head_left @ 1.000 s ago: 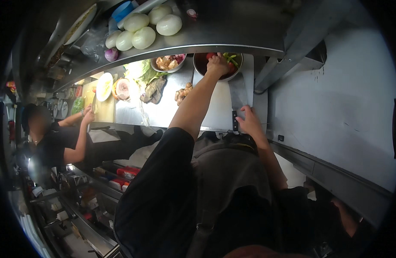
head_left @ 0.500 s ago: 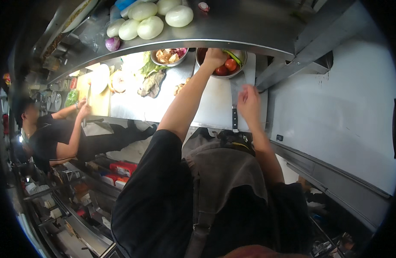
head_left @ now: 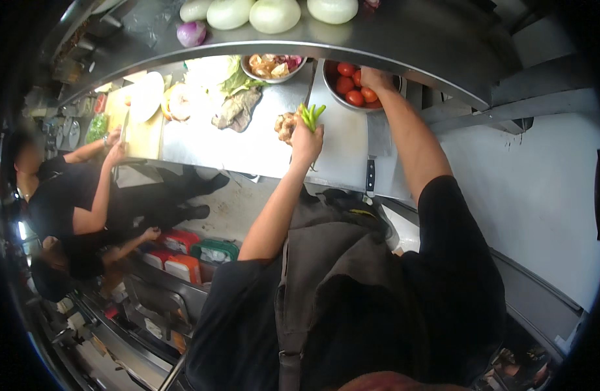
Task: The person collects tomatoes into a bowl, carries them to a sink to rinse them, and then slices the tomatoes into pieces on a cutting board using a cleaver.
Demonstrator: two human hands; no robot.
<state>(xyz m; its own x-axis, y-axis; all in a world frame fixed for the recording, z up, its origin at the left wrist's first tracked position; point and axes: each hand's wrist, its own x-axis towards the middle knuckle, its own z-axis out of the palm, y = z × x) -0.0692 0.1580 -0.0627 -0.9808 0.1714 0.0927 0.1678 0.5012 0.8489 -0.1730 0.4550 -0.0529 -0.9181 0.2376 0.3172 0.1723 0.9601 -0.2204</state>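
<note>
My left hand [head_left: 306,144] is closed around several long green chili peppers [head_left: 312,116], whose tips stick up past the fingers. It is just beside a knobbly piece of ginger [head_left: 285,126] on the white cutting board [head_left: 339,146]. My right hand [head_left: 377,79] reaches into a metal bowl [head_left: 334,95] of red tomatoes [head_left: 354,98] under the shelf edge. Its fingertips are hidden down in the bowl, so what they touch does not show. To the right of the board's middle lies a knife with a black handle [head_left: 370,176], its wide blade pointing away from me.
A metal shelf [head_left: 417,45] carrying peeled onions [head_left: 275,15] and a red onion [head_left: 191,34] overhangs the counter. Left of the ginger are wilted dark leaves [head_left: 238,109], lettuce [head_left: 215,72] and a bowl of peelings [head_left: 268,79]. Co-workers [head_left: 58,189] stand at left, one holding a knife.
My left hand has come out of the bowl with the green peppers and moved toward the ginger. My right hand has gone from beside the knife into the bowl. The view has shifted.
</note>
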